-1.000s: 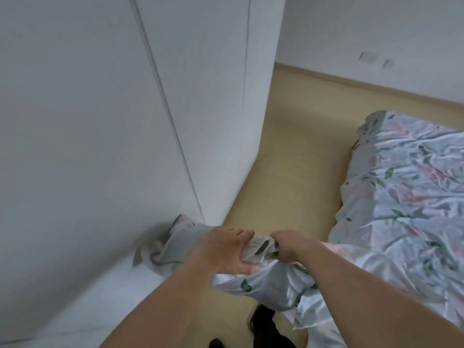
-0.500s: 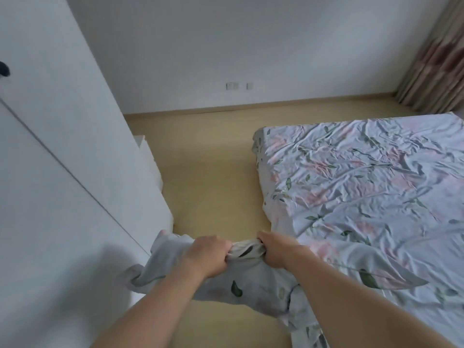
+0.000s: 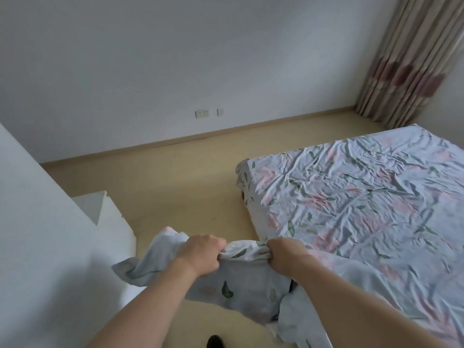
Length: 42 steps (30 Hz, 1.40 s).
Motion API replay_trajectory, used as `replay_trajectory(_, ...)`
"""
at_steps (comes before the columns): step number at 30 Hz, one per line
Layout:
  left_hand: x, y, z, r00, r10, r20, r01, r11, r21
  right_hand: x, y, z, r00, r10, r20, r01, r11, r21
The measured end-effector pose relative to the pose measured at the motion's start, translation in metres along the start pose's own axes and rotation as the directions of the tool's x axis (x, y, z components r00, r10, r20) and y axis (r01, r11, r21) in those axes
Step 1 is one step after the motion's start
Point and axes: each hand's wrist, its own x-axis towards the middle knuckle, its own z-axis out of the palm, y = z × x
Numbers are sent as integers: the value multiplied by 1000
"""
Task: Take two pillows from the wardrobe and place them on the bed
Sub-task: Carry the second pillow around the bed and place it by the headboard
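Both our left hand (image 3: 200, 252) and right hand (image 3: 286, 256) have fingers clenched on the bunched top edge of one floral pillow (image 3: 233, 285), hanging over the floor beside the bed (image 3: 364, 197). We should swing it well onto the sheet before letting go. One pillow shows; no second one.

The pillow (image 3: 226, 280) is pale grey-white, printed with dark green leaves and faint pink blooms. The bed (image 3: 364, 204) carries a crumpled sheet in the same pattern: white ground, scattered green leaves, soft pink flowers. The floor (image 3: 180, 177) is light yellowish tan, with a skirting board of like colour. The wall (image 3: 175, 59) is plain pale grey-white. The wardrobe (image 3: 37, 222) is plain white. The curtain (image 3: 411, 61) is beige with vertical stripes and a band of dusky red-pink oval shapes.
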Motion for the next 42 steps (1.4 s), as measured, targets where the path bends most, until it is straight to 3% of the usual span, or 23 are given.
replay_trajectory(8, 125, -133, -73, 999, 0, 33, -4, 993, 119, 146, -37, -100, 998, 28, -54, -26, 999, 27)
replay_trajectory(25, 416, -323, -155, 996, 23, 90, -44, 969, 244, 475, -19, -225, 997, 72, -21, -70, 992, 107)
replay_trajectory(42, 678, -553, -231, 978, 185, 91, -201, 954, 221, 777, -57, -349, 970, 244, -16, -238, 959, 157)
